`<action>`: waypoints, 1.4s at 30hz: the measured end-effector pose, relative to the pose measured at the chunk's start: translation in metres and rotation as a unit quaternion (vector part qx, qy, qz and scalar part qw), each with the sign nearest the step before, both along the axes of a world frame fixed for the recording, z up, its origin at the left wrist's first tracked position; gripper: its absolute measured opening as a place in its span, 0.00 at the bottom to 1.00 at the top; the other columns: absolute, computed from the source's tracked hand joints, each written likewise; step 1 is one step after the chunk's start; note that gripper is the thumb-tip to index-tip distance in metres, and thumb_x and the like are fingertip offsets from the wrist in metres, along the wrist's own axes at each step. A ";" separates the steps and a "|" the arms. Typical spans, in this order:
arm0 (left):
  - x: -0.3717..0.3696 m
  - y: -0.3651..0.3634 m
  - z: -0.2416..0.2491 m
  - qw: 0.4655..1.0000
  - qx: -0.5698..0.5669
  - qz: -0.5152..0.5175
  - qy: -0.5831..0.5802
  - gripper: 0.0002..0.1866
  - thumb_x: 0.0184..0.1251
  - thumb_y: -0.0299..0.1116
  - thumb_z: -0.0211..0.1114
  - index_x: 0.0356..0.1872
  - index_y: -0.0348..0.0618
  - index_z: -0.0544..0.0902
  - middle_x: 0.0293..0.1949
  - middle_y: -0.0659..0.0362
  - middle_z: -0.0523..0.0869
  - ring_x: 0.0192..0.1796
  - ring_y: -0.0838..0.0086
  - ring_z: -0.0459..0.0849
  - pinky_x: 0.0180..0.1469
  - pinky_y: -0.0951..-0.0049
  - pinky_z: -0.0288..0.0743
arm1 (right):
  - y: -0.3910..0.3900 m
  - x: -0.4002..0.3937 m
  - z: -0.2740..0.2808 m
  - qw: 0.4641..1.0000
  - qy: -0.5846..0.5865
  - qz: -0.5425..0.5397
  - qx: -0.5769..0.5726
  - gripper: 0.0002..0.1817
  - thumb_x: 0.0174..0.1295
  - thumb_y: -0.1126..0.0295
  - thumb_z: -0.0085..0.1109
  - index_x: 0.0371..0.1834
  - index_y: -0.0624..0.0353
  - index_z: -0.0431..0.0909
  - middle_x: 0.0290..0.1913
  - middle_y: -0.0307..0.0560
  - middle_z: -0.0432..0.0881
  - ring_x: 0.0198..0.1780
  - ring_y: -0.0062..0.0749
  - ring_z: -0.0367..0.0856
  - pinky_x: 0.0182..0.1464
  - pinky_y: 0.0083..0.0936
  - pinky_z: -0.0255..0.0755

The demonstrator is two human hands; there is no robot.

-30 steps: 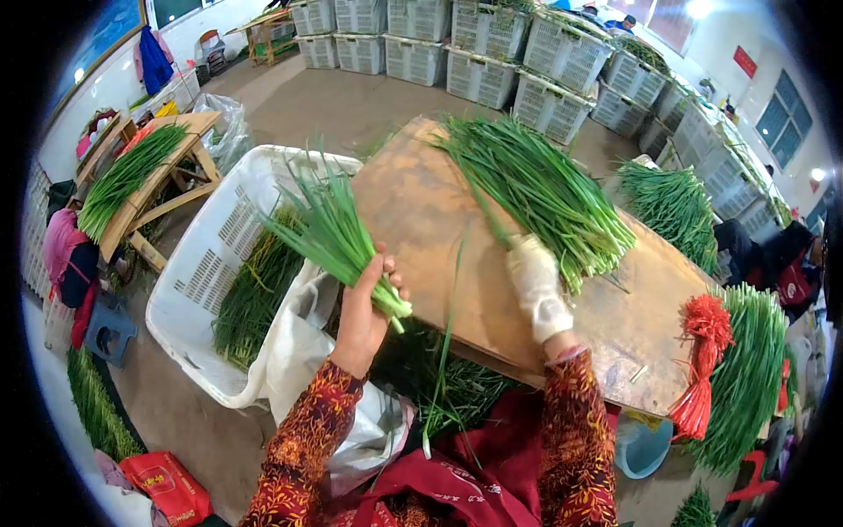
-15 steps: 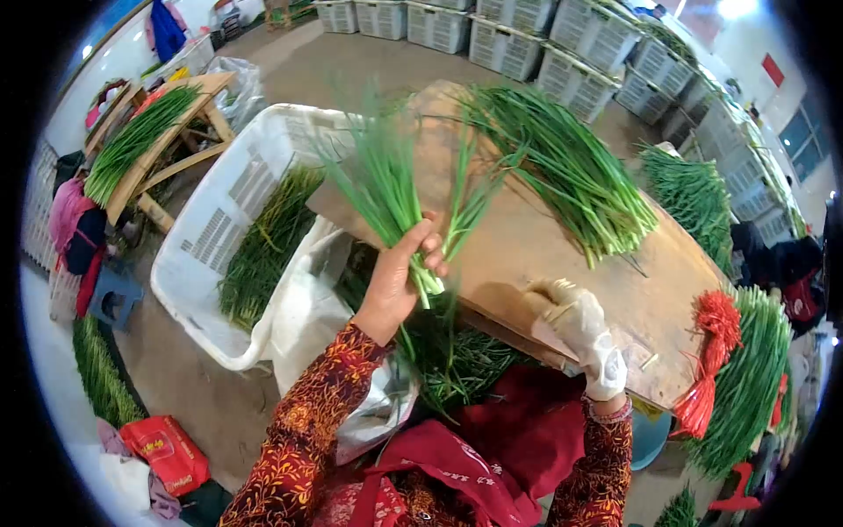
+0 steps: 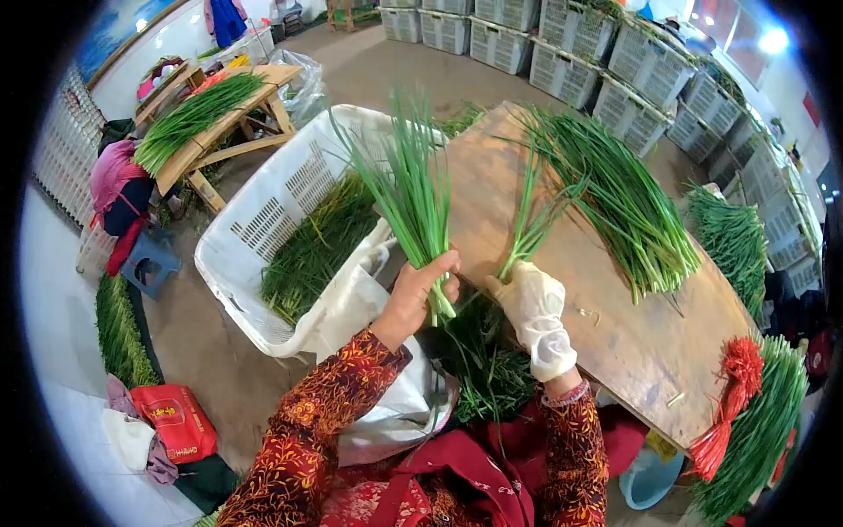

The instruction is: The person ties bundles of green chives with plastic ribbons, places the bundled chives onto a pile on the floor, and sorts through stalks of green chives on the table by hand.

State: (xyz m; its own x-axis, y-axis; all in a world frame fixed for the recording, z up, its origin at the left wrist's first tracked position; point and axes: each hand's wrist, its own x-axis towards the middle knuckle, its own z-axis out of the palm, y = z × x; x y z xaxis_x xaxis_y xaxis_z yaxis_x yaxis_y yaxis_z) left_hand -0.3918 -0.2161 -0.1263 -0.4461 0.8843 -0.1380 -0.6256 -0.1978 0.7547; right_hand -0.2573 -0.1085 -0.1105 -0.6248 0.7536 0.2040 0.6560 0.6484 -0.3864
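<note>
My bare left hand [image 3: 414, 294] is closed around the lower stalks of a bunch of chives [image 3: 420, 206], its green leaves pointing up and away. Beside it, my right hand [image 3: 534, 307], in a pale glove, pinches a smaller bunch of chives [image 3: 525, 235] by the stem ends at the near edge of the wooden table [image 3: 597, 342]. A larger pile of chives [image 3: 619, 206] lies on the table farther to the right. Loose green leaves [image 3: 492, 369] hang below the table edge, between my arms.
A white plastic crate [image 3: 237, 255] with greens stands left of the table, a white sack [image 3: 395, 408] nearer me. Red ties [image 3: 736, 386] hang at the table's right corner, beside more chives [image 3: 764, 422]. Another person [image 3: 123, 189] sits by a far-left bench. Stacked crates [image 3: 562, 75] line the back.
My right hand has moved left across the table and taken hold of the small bunch by its stems. My left hand still grips its bunch, now more upright. The view has shifted.
</note>
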 end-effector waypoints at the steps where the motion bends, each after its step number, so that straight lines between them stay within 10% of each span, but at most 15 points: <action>1: -0.002 -0.002 -0.001 1.000 -0.010 -0.005 0.006 0.12 0.59 0.32 0.62 0.42 0.44 0.71 0.29 0.62 0.74 0.21 0.81 0.71 0.24 0.77 0.68 | -0.001 0.000 -0.001 1.000 -0.009 -0.007 0.006 0.16 0.50 0.53 0.59 0.21 0.55 0.77 0.20 0.50 0.78 0.25 0.47 0.78 0.31 0.37 0.71; 13: 0.064 0.037 -0.011 0.993 0.000 -0.119 0.020 0.12 0.57 0.37 0.65 0.37 0.43 0.76 0.27 0.67 0.76 0.25 0.82 0.75 0.25 0.82 0.70 | -0.039 0.069 0.008 0.985 0.090 0.037 0.142 0.07 0.54 0.66 0.57 0.23 0.54 0.73 0.21 0.45 0.73 0.23 0.45 0.73 0.25 0.36 0.66; 18: 0.070 0.035 -0.005 0.989 -0.013 -0.147 -0.012 0.11 0.57 0.35 0.65 0.37 0.44 0.76 0.27 0.66 0.77 0.26 0.81 0.76 0.26 0.81 0.72 | -0.033 0.086 0.004 0.925 0.278 -0.010 -0.259 0.17 0.57 0.59 0.58 0.43 0.60 0.76 0.29 0.45 0.80 0.32 0.29 0.79 0.38 0.23 0.71; 22: 0.077 0.032 -0.006 0.985 -0.036 -0.171 -0.010 0.11 0.56 0.34 0.65 0.38 0.44 0.76 0.28 0.65 0.78 0.26 0.80 0.78 0.26 0.80 0.74 | -0.015 0.072 -0.004 0.924 0.333 -0.015 -0.186 0.15 0.58 0.63 0.58 0.41 0.63 0.75 0.30 0.43 0.78 0.33 0.25 0.77 0.37 0.22 0.70; 24: 0.077 0.029 -0.007 0.984 -0.032 -0.174 -0.027 0.11 0.56 0.34 0.65 0.39 0.44 0.76 0.29 0.65 0.79 0.26 0.79 0.78 0.26 0.79 0.74 | -0.018 0.065 0.005 0.776 0.463 -0.031 -0.428 0.09 0.57 0.70 0.59 0.36 0.63 0.75 0.31 0.42 0.76 0.34 0.25 0.75 0.37 0.20 0.69; 31: 0.053 0.024 0.002 0.992 -0.054 -0.110 -0.041 0.14 0.57 0.35 0.64 0.42 0.41 0.77 0.32 0.60 0.81 0.29 0.77 0.80 0.29 0.77 0.77 | -0.041 0.073 0.003 0.881 0.417 0.090 -0.206 0.05 0.49 0.77 0.63 0.27 0.62 0.76 0.30 0.42 0.76 0.33 0.25 0.74 0.36 0.19 0.69; 35: 0.001 0.022 -0.003 0.995 0.001 -0.095 -0.010 0.12 0.60 0.35 0.61 0.41 0.39 0.76 0.34 0.57 0.82 0.31 0.74 0.81 0.31 0.75 0.79 | -0.069 0.090 0.007 0.823 0.015 0.395 -0.408 0.10 0.53 0.66 0.61 0.36 0.58 0.79 0.36 0.47 0.79 0.41 0.37 0.78 0.43 0.26 0.71; 42: -0.022 0.010 0.021 0.983 0.155 0.015 -0.101 0.12 0.63 0.34 0.59 0.44 0.42 0.71 0.35 0.64 0.74 0.29 0.82 0.70 0.33 0.75 0.69 | -0.013 0.048 0.027 0.990 -0.027 0.022 -0.136 0.19 0.53 0.50 0.57 0.30 0.56 0.80 0.28 0.49 0.81 0.31 0.46 0.79 0.35 0.34 0.72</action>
